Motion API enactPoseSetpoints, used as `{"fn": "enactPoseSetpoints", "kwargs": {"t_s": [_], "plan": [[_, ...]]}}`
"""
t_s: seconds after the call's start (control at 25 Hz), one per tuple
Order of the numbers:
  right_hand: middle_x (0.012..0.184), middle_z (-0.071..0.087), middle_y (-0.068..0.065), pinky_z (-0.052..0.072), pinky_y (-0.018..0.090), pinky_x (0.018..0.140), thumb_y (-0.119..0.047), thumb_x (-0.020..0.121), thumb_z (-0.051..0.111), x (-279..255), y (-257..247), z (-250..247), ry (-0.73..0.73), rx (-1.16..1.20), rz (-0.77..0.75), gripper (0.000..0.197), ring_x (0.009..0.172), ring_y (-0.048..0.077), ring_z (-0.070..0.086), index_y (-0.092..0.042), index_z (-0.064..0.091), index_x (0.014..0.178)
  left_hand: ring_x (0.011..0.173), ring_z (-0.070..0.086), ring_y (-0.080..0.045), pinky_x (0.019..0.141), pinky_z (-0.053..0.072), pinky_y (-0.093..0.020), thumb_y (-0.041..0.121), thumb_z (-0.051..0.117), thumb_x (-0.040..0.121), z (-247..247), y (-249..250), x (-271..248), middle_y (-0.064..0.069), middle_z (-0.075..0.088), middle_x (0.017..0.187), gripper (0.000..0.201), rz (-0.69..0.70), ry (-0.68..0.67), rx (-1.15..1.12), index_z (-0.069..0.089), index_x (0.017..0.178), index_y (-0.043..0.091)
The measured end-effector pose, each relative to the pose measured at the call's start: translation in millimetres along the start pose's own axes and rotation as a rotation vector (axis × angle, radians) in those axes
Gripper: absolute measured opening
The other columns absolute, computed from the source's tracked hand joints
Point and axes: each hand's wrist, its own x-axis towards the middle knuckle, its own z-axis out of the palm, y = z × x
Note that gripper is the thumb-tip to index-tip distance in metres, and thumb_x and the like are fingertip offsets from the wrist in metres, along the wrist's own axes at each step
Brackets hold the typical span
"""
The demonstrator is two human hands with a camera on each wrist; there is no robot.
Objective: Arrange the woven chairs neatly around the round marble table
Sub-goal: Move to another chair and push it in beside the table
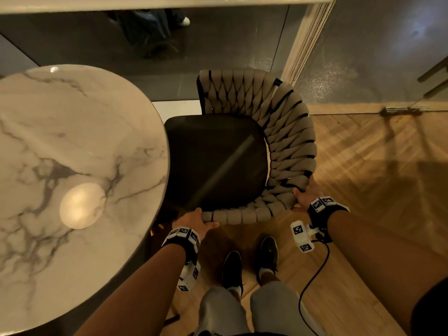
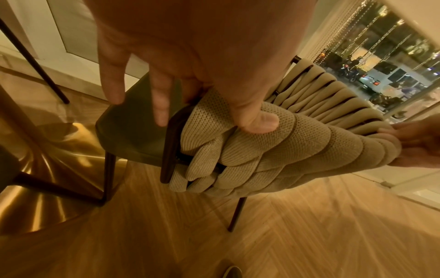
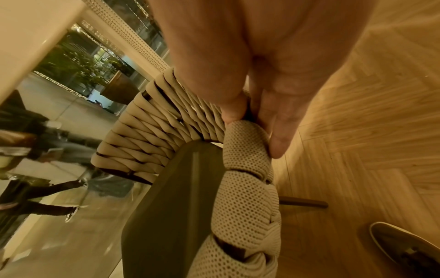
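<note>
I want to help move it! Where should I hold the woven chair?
Hold the woven chair by its padded curved back rim, standing behind it, as the left hand and right hand do. The seat front sits at the marble table.

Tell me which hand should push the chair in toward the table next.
Probably the right hand: it grips the woven chair on the side away from the marble table. The left hand is beside the table.

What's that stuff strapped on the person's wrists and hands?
Both forearms are bare, with no sleeves and no gloves on the left hand or right hand. Each wrist wears a black band ringed with white blocks printed with black square patterns. A white block hangs below each band. A black cable trails from the right one.
</note>
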Motion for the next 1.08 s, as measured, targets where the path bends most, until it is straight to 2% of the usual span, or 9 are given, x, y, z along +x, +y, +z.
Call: {"fn": "enactPoseSetpoints", "kwargs": {"t_s": [0.24, 0.32, 0.4, 0.48, 0.56, 0.68, 0.76, 0.88, 1.08], "plan": [[0.145, 0.045, 0.021, 0.057, 0.064, 0.082, -0.012, 0.098, 0.055, -8, 10, 4, 0.086, -0.197, -0.108, 0.069, 0.112, 0.047, 0.060, -0.026, 0.017, 0.155, 0.115, 0.059, -0.028, 0.097, 0.050, -0.044, 0.071, 0.062, 0.075, 1, -5, 0, -0.003, 0.059, 0.129, 0.079, -0.001, -0.065, -0.133, 0.046, 0.135, 0.023], [0.138, 0.040, 0.007, 0.050, 0.065, 0.092, -0.011, 0.101, 0.051, -10, 7, 9, 0.074, -0.097, -0.037, 0.068, 0.115, 0.045, 0.053, -0.032, 0.015, 0.155, 0.113, 0.060, -0.026, 0.094, 0.049, -0.041, 0.069, 0.062, 0.077, 1, -8, 0, -0.003, 0.059, 0.126, 0.073, 0.010, -0.065, -0.159, 0.047, 0.132, 0.023], [0.142, 0.039, 0.010, 0.047, 0.061, 0.098, -0.011, 0.101, 0.050, -11, 5, 16, 0.136, -0.149, -0.006, 0.067, 0.123, 0.045, 0.049, -0.027, 0.015, 0.156, 0.106, 0.060, -0.024, 0.089, 0.049, -0.038, 0.067, 0.060, 0.080, 6, -11, -1, -0.002, 0.059, 0.122, 0.064, 0.029, -0.062, -0.193, 0.048, 0.126, 0.024], [0.151, 0.036, 0.022, 0.046, 0.055, 0.102, -0.016, 0.095, 0.058, -22, 5, 24, 0.227, -0.503, -0.109, 0.073, 0.128, 0.047, 0.046, -0.017, 0.017, 0.155, 0.105, 0.060, -0.022, 0.093, 0.050, -0.040, 0.066, 0.059, 0.081, 12, -15, -2, -0.001, 0.058, 0.123, 0.060, 0.044, -0.051, -0.265, 0.048, 0.125, 0.026], [0.157, 0.024, 0.022, 0.040, 0.057, 0.109, -0.029, 0.091, 0.059, -39, 11, 39, 0.275, -0.793, -0.250, 0.072, 0.140, 0.047, 0.031, -0.021, 0.023, 0.152, 0.112, 0.058, -0.022, 0.098, 0.049, -0.042, 0.065, 0.057, 0.083, 16, -19, -2, -0.002, 0.054, 0.131, 0.063, 0.054, -0.031, -0.319, 0.048, 0.132, 0.027], [0.157, 0.035, 0.004, 0.016, 0.072, 0.112, -0.062, 0.091, 0.041, -58, 31, 72, -0.032, -1.140, -0.453, 0.060, 0.147, 0.032, 0.024, -0.039, 0.035, 0.146, 0.116, 0.057, -0.027, 0.098, 0.050, -0.042, 0.062, 0.055, 0.087, 17, -20, -3, -0.005, 0.051, 0.135, 0.064, 0.033, 0.030, -0.289, 0.046, 0.140, 0.026], [0.158, 0.033, -0.004, 0.004, 0.081, 0.105, -0.080, 0.084, 0.028, -61, 48, 83, -0.200, -1.355, -0.403, 0.070, 0.150, 0.027, 0.014, -0.047, 0.034, 0.146, 0.109, 0.062, -0.027, 0.091, 0.054, -0.042, 0.059, 0.054, 0.090, 17, -16, -4, -0.006, 0.060, 0.124, 0.057, 0.012, 0.063, -0.257, 0.048, 0.137, 0.028], [0.157, 0.030, -0.001, 0.006, 0.085, 0.102, -0.078, 0.085, 0.035, -57, 59, 84, -0.168, -1.482, -0.416, 0.067, 0.149, 0.027, 0.008, -0.048, 0.030, 0.145, 0.101, 0.065, -0.025, 0.086, 0.056, -0.044, 0.055, 0.053, 0.092, 17, -10, -6, -0.001, 0.067, 0.109, 0.043, -0.005, 0.085, -0.195, 0.053, 0.126, 0.030], [0.148, 0.037, 0.002, 0.009, 0.086, 0.101, -0.067, 0.093, 0.038, -55, 57, 85, -0.083, -1.513, -0.486, 0.056, 0.143, 0.027, 0.021, -0.044, 0.033, 0.143, 0.103, 0.063, -0.023, 0.092, 0.048, -0.046, 0.058, 0.047, 0.093, 5, -4, -4, 0.004, 0.067, 0.106, 0.035, 0.010, 0.117, 0.032, 0.054, 0.116, 0.033]]}}
